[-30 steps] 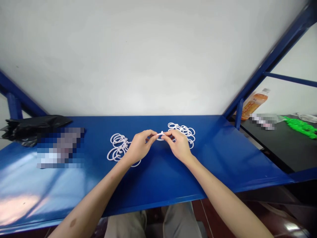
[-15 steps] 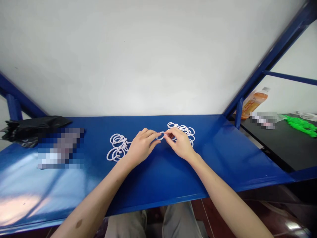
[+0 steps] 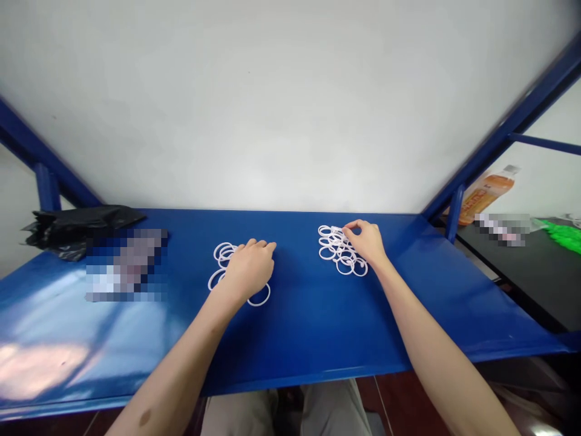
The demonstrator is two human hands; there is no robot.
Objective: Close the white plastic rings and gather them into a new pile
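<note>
My left hand [image 3: 250, 266] is over the left pile of thin white rings [image 3: 215, 280], its back turned up and its fingertips hidden beneath it. One white ring [image 3: 259, 303] shows beside the heel of this hand, at its lower right. On the right lies a second pile of white rings [image 3: 327, 253], overlapping and with small knobs on some. My right hand [image 3: 367, 241] is at that pile's far right edge, thumb and forefinger pinched together on a white ring there.
Both piles lie on a glossy blue table [image 3: 295, 327] against a white wall [image 3: 281, 109]. A crumpled black plastic bag [image 3: 91, 224] and a blurred-out item [image 3: 131, 263] are at the left. Past a blue frame post [image 3: 454, 215], an orange drink bottle [image 3: 488, 194] and bright green material [image 3: 563, 233] are on a black surface.
My hands, close together at a white ring between them, have moved apart. The left went back over the left pile, the right to the right pile. The view has shifted slightly.
</note>
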